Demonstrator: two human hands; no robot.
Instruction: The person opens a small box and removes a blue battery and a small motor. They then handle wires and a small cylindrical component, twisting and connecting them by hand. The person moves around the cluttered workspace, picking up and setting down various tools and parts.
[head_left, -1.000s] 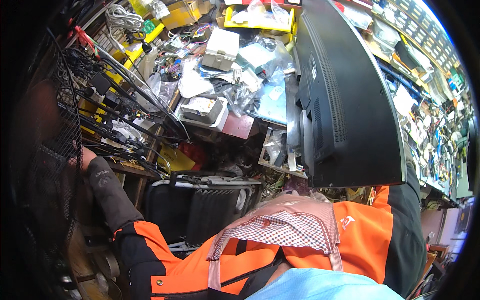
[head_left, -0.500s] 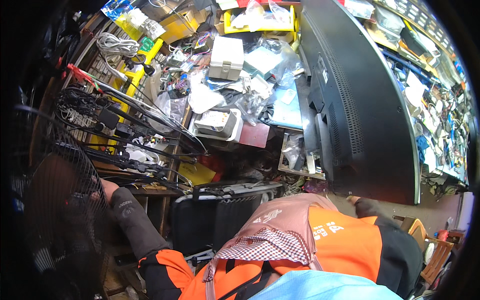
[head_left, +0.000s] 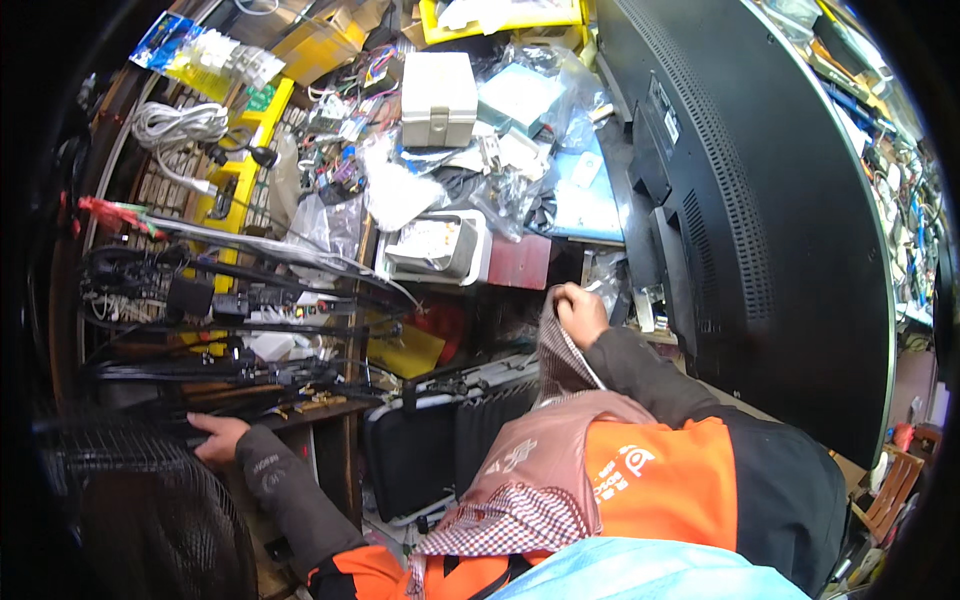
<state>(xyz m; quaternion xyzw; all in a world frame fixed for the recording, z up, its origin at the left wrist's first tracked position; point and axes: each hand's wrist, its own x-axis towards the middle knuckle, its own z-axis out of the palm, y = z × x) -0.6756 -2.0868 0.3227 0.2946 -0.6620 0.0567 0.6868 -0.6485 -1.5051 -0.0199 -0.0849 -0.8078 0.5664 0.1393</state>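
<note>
My right hand (head_left: 582, 313) is closed on the upper corner of a checked cloth (head_left: 562, 360), lifting it away from my body. That cloth joins the pink apron (head_left: 540, 440) over my orange and black top. At the left, my left hand (head_left: 218, 438) reaches out beside the black fan guard (head_left: 140, 480), thumb stretched out and apart from the fingers; nothing shows in it. Whether it touches the guard I cannot tell. Below my right hand lies a black folding chair (head_left: 420, 450) with a pale metal frame.
A large black screen (head_left: 740, 220) stands close on the right, its vented back toward me. Cables (head_left: 200, 300) hang along the left-hand shelf. Ahead, a cluttered bench holds a white box (head_left: 440, 95), a white tray (head_left: 482, 262), plastic bags and loose parts.
My right hand has come from beside the screen's lower edge to the middle, and now grips the checked cloth. My left hand shows clear of the fan guard. The whole view has shifted.
</note>
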